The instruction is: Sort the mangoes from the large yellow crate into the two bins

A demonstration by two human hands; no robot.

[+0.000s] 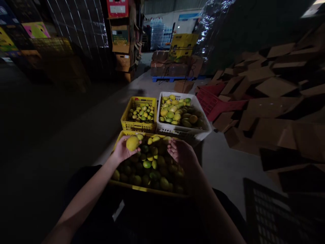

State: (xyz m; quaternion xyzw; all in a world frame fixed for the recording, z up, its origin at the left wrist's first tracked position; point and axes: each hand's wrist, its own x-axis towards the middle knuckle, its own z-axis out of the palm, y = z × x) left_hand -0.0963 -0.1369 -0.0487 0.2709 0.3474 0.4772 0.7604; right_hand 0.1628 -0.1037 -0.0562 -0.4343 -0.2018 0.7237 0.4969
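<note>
Cradling a rounded yellow fruit (132, 143) in the left hand (122, 151), above the far-left part of the wide, rectangular yellow plastic crate (142, 188).
Best to keep fingers loosely curled around it, sparing the skin, and clear of the round green and yellow fruits (147, 164) in the crate. As for the right hand (182, 153), bent-fingered over the crate's far-right part, cannot tell whether released or grasping.

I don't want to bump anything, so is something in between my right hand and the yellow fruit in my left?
Nothing visible is in the way between your right hand and the yellow fruit in your left hand. The fruits seen between them lie in the front yellow crate, apparently below your hands.
</note>
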